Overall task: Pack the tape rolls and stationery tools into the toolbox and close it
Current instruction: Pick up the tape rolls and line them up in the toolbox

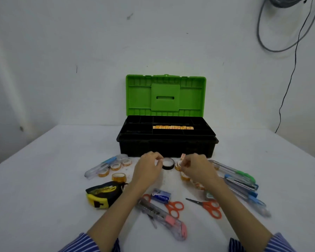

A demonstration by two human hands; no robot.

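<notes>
- The toolbox is being kept open at 12 o'clock on the table, its green lid standing upright; a row of orange tape rolls is already lying in the tray.
- A small orange tape roll is being pinched by the right hand; the grip is narrow, with a second small piece apparently held above the fingers.
- The black tape roll is lying flat between both hands, at 3 o'clock from the left hand, whose curled fingertips are being set at its rim; whether it is actually gripped cannot be told.
- The tray is lying at 12 o'clock from both hands, so a forward carry is judged to be required.
- Loose rolls at 9 o'clock are nearer the left hand.
</notes>
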